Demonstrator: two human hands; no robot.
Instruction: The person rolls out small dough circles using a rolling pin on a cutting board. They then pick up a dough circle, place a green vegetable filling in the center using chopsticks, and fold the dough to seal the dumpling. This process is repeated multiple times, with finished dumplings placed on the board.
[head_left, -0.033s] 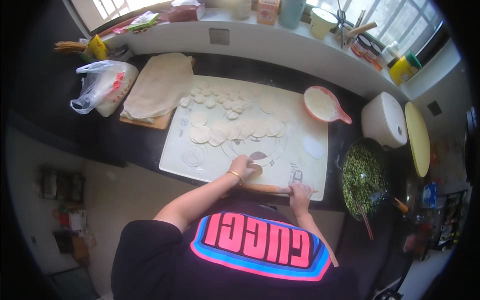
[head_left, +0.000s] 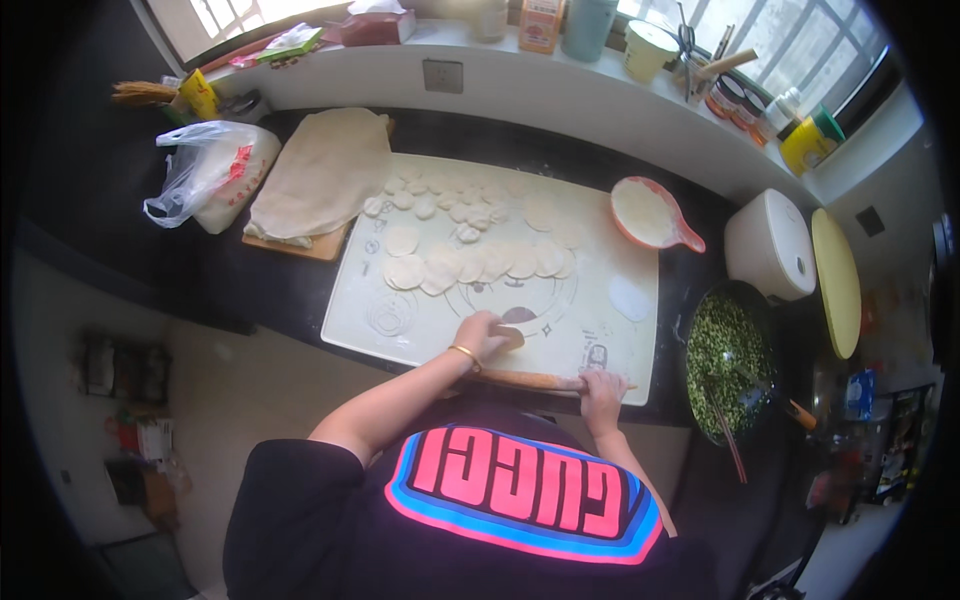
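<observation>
At the near edge of the pale printed kneading mat [head_left: 450, 345], my left hand [head_left: 482, 338] pinches the edge of a small dough wrapper [head_left: 513, 338]. My right hand [head_left: 603, 396] is closed over the right part of a thin wooden rolling pin [head_left: 530, 380], which lies level just below the wrapper. Farther back on the mat, a row of flat round wrappers [head_left: 495, 262] overlaps. Behind them sit several small pressed dough lumps [head_left: 470, 212].
A large dough sheet [head_left: 322, 170] covers a wooden board at left, beside a plastic bag [head_left: 230, 180]. A red-rimmed bowl [head_left: 687, 238] of flour stands on the mat's right rear. Rightward are a pan of chopped green filling [head_left: 728, 345], chopsticks [head_left: 728, 440] and a white appliance [head_left: 765, 240].
</observation>
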